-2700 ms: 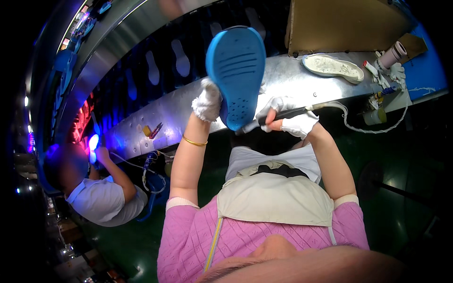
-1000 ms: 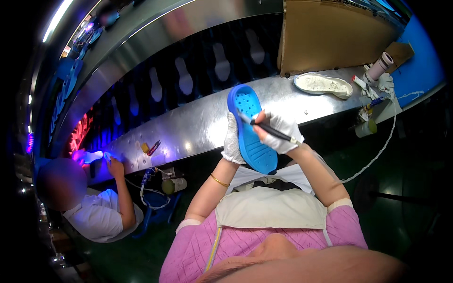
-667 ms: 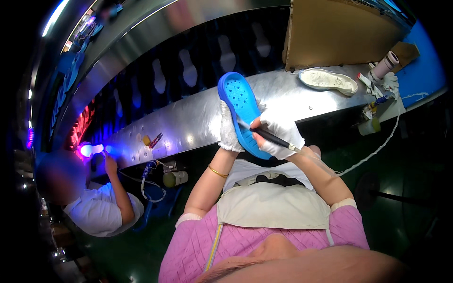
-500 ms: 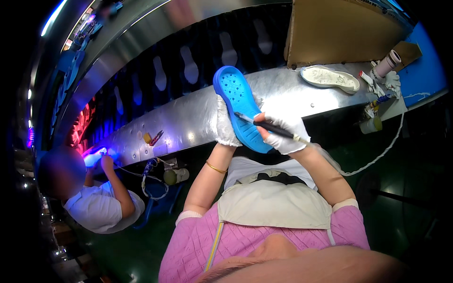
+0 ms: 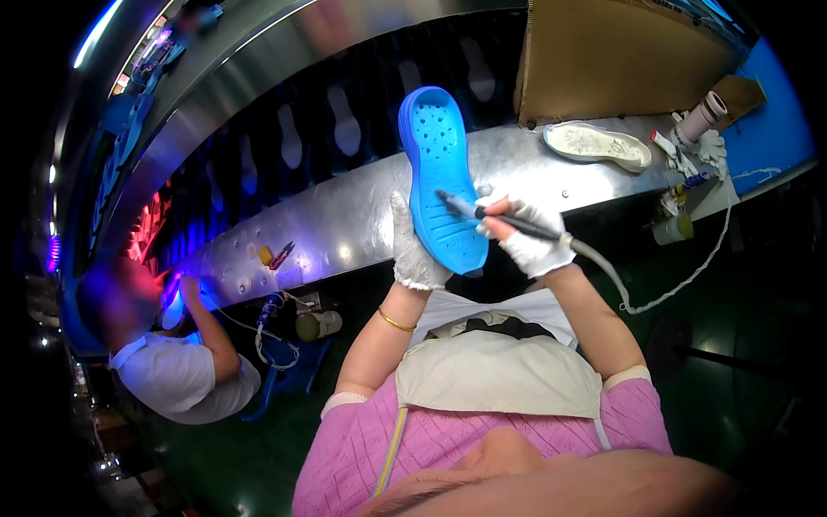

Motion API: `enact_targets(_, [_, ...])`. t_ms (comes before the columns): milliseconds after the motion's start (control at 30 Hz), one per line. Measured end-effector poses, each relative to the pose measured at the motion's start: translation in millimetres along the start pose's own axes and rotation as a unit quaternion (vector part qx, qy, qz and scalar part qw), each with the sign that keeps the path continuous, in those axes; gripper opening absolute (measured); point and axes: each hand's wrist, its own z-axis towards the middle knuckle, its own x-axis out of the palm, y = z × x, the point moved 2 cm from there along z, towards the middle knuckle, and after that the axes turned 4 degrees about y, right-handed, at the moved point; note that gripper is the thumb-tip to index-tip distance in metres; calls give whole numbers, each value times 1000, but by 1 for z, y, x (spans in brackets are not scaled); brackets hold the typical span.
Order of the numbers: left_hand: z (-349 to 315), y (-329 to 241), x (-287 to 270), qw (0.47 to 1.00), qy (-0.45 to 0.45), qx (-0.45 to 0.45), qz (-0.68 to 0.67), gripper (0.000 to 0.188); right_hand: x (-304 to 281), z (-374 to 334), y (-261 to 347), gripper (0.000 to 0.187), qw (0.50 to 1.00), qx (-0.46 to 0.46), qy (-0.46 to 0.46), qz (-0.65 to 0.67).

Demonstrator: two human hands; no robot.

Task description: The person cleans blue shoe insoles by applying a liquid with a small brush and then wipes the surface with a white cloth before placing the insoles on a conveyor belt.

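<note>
A blue shoe sole [image 5: 435,142] with a patch of small holes at its far end and grooves toward its near end is held over the metal ledge. My left hand [image 5: 416,250], in a white knit glove, grips it from the left side and beneath; some of those fingers are hidden behind it. My right hand [image 5: 532,237], in a white glove with bare fingertips, is closed round a dark-handled brush [image 5: 512,221] fed by a pale hose. The brush's bristles are at the sole's middle, just above the grooves.
Past the metal ledge [image 5: 336,215] runs a dark row of sole-shaped pads. On the ledge's right lie a white sole [image 5: 594,145] and a pink-white cylinder [image 5: 705,116], before a cardboard sheet [image 5: 629,69]. A co-worker [image 5: 172,362] sits at the left.
The sole has turned more upright and its far end has risen. The brush tip has moved a little right and nearer the middle of the sole. The co-worker's head has shifted slightly.
</note>
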Motion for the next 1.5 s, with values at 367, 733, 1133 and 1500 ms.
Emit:
enact_targets(367, [23,-10,-21,989,71,91,-97,84,22,-17,1,8,997,-28,40,-60])
enact_targets(733, [26,-27,-11,988,100,82,-84,82,17,-10,1,9,996,11,91,-15])
enact_targets(1133, [28,-42,-4,989,107,61,-86,80,12,-17,0,8,990,46,130,-31])
enact_targets(1500, [37,-50,-17,997,70,-6,-27,75,10,11,30,15,980,-122,116,-106])
